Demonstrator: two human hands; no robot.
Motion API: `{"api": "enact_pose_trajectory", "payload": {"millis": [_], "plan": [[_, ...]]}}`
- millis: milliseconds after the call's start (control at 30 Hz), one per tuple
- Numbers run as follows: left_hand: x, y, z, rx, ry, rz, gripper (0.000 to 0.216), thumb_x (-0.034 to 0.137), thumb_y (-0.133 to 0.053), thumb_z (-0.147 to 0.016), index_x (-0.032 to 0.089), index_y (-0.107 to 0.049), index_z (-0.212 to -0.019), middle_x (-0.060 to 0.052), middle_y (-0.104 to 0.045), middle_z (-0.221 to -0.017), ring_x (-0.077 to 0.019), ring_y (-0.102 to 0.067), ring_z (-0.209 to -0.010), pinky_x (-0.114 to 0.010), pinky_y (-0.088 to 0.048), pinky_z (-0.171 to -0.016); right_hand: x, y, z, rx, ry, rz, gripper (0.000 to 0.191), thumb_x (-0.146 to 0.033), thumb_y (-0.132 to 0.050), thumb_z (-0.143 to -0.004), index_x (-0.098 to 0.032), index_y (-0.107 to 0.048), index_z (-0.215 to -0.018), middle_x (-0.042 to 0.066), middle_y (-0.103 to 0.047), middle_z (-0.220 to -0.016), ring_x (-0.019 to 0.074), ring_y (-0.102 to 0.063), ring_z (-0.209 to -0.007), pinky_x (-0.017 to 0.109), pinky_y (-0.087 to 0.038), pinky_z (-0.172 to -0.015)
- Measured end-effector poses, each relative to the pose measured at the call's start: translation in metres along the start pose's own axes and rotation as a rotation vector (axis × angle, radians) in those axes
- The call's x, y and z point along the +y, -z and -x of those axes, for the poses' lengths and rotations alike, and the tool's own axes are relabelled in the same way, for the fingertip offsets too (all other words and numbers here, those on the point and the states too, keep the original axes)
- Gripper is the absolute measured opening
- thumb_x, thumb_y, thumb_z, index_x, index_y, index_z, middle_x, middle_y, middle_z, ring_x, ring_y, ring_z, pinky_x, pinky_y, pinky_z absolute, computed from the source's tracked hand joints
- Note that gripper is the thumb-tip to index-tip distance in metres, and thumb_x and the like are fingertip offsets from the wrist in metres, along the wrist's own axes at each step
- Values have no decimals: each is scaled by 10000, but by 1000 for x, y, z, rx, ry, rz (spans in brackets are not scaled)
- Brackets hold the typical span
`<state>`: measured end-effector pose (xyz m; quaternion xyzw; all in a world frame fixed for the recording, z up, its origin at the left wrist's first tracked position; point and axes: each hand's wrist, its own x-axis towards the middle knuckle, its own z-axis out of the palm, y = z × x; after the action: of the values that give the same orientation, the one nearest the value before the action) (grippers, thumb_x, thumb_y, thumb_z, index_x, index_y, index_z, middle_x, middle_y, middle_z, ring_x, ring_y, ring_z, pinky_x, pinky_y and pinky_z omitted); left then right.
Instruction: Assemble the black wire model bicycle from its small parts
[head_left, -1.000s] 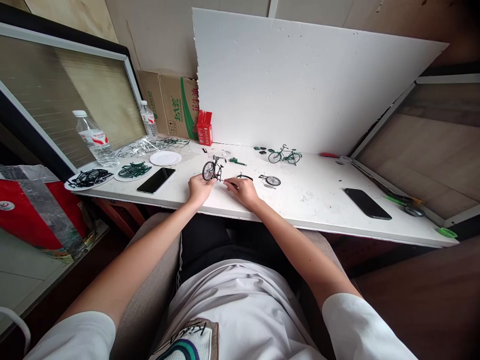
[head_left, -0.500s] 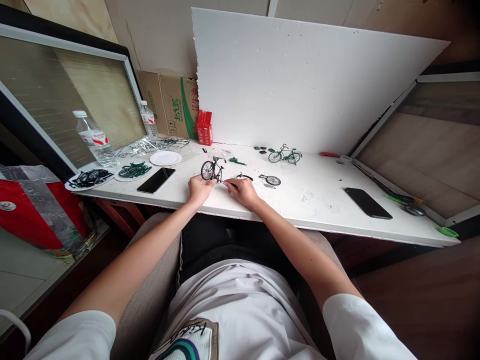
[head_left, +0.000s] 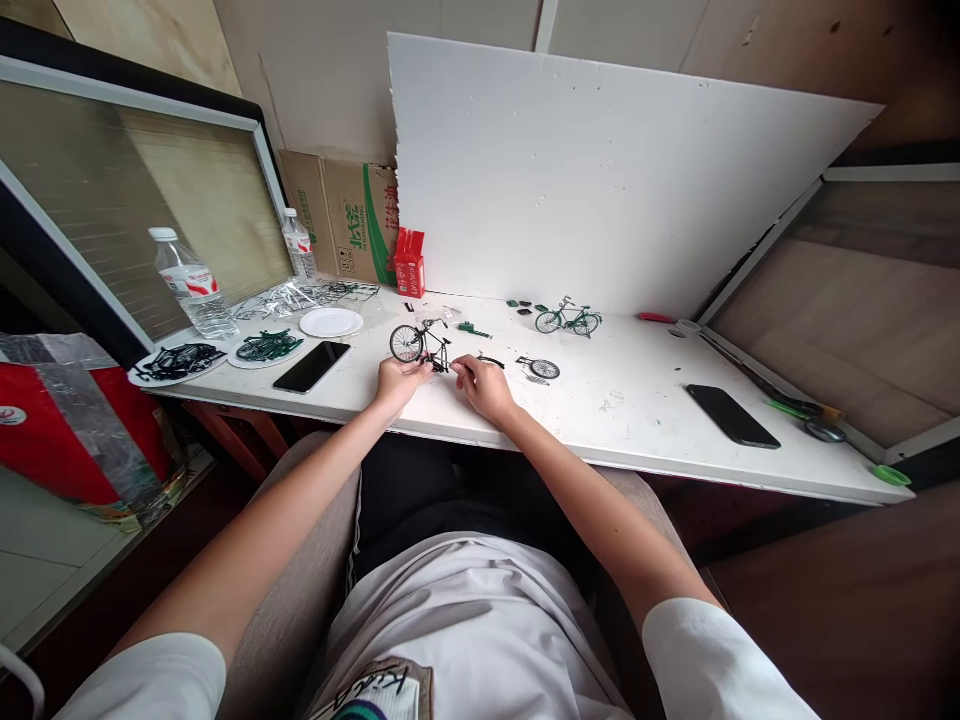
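Note:
A black model bicycle (head_left: 407,343), with its front wheel, handlebar and frame visible and no rear wheel on it, is held low at the frame by my left hand (head_left: 400,385). Its fingers are closed round the lower part. Close by on the right, my right hand (head_left: 487,390) has thumb and fingertips pinched together near the frame's rear end; whatever is between them is too small to make out. Just beyond that hand lies a curved black part (head_left: 491,361). Further right are a loose black wheel with a bracket (head_left: 543,369) and a finished-looking green model bicycle (head_left: 568,318).
Left of my hands lie a phone (head_left: 312,366), a plate of green parts (head_left: 268,346), a plate of black parts (head_left: 180,362) and a white plate (head_left: 331,321). Bottles (head_left: 193,285) stand behind. A green part (head_left: 474,330) lies ahead; another phone (head_left: 732,415) is at right.
The black bicycle has turned more side-on, its front wheel swinging left. My right fingertips have shifted slightly at its rear end. The view has tilted a little.

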<state>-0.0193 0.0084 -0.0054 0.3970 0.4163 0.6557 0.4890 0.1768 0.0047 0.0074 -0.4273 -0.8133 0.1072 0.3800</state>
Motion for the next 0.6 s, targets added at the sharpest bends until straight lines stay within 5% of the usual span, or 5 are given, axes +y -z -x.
{"api": "enact_pose_trajectory", "payload": {"millis": [300,433,600], "plan": [[-1,-2,5,-62,22,-157,499,395,-996,-621,101,-778,-961,-198,-795,-1225,-318,-787,-1035,-461,-683,-858,0,8,4,57,-80,-75,383,-443,-325,-1153,-201,-621,-1138,32,-705,-744,204,-644,-656,303,-456,-718],[4,-5,6,-125,31,-225,546,480,-991,-613,115,-773,-954,-220,-778,-1272,-319,-787,-1015,-409,-668,-764,1,15,10,92,-91,-110,377,-452,-344,-1148,-189,-614,-1138,100,-757,-955,228,-675,-791,324,-471,-772],[14,-4,0,-183,94,-322,654,521,-956,-678,116,-778,-1160,-217,-802,-1196,-276,-799,-817,-344,-610,-633,-10,41,43,55,-165,-159,369,-461,-368,-1131,-203,-630,-1104,93,-756,-949,234,-665,-762,346,-482,-743]]}}
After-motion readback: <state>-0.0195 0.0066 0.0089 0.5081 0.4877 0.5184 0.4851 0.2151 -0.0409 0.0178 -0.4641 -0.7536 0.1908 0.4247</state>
